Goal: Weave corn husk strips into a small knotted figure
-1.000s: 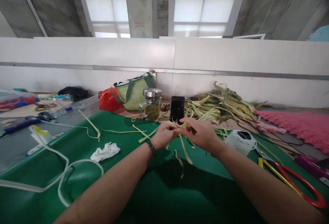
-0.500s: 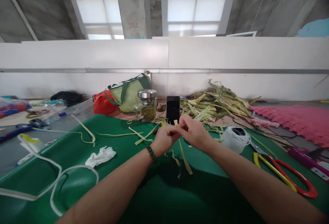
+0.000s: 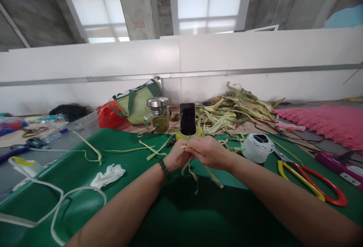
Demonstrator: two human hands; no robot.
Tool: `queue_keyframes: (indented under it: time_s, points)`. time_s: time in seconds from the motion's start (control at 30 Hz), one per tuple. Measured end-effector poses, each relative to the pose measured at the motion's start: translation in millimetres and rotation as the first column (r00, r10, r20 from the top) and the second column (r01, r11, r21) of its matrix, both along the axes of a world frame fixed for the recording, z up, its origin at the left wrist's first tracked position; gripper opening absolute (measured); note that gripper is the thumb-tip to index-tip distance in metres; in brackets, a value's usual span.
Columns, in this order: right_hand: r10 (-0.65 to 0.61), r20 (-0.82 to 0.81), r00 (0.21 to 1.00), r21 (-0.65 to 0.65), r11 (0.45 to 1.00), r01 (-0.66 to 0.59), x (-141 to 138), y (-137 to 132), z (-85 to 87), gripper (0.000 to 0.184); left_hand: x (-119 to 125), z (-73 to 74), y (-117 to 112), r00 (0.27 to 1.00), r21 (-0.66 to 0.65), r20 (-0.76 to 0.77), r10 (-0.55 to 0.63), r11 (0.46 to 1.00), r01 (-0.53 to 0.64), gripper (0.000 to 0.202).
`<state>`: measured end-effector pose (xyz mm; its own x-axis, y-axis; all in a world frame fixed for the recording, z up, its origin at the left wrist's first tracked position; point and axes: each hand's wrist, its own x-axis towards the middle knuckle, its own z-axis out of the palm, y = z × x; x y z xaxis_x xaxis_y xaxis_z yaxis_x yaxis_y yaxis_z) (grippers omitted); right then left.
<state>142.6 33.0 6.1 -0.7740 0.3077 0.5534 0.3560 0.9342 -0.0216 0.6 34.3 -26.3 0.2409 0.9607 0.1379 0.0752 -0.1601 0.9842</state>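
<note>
Over the green mat [image 3: 136,201], both my hands meet with their fingers closed together. My left hand [image 3: 176,155], with dark green beads at the wrist, pinches a pale piece of corn husk strip [image 3: 214,178]. My right hand [image 3: 211,152] presses against the left fingertips, also closed on the strip. One end of the strip hangs below the right hand; the part inside the fingers is mostly hidden. Thin husk scraps [image 3: 193,173] show just under the hands. A phone [image 3: 187,118] stands upright behind them on a yellow-green base [image 3: 181,135].
A lidded glass mug [image 3: 160,120] and a green bag [image 3: 138,105] stand behind. Corn husks [image 3: 241,103] are heaped at back right. White twine [image 3: 256,150] and red-yellow scissors [image 3: 309,182] lie right. Crumpled tissue [image 3: 108,176] and a white cord [image 3: 58,201] lie left.
My hands have come lower and closer together, with the right hand turned over the left fingertips. The hanging strip end has swung right. The whole view has shifted and tilted slightly.
</note>
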Motion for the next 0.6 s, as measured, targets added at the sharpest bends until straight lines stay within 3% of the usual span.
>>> queue_keyframes:
  time_s: [0.13,0.3,0.37,0.47,0.53,0.6]
  points:
    - [0.005,0.01,1.0,0.055,0.998,-0.005,-4.0,-8.1,-1.3,0.025,7.6,0.5,-2.4,1.0,0.028,0.015,0.007,1.0,-0.007,0.025]
    - [0.004,-0.056,0.998,-0.045,0.999,-0.006,-8.1,-10.4,2.7,0.025,1.1,7.9,-1.5,0.997,0.029,0.048,0.065,0.997,-0.067,0.024]
    - [-0.086,-0.15,0.985,-0.135,0.989,0.066,-5.0,-6.6,6.8,0.024,-6.6,10.2,1.4,0.994,0.015,0.048,0.098,0.995,-0.099,0.026]
    - [-0.319,-0.244,0.916,-0.201,0.941,0.274,5.2,4.1,14.7,0.031,-16.4,14.4,3.4,0.985,-0.067,0.101,0.14,0.989,-0.133,0.029]
    - [-0.443,-0.157,0.883,-0.231,0.886,0.403,11.3,12.5,18.6,0.044,-19.6,17.7,2.5,0.976,-0.136,0.166,0.143,0.983,-0.121,0.039]
    - [-0.465,0.0,0.885,-0.307,0.842,0.443,13.5,19.5,19.4,0.05,-20.3,20.6,0.9,0.97,-0.167,0.206,0.132,0.981,-0.099,0.047]
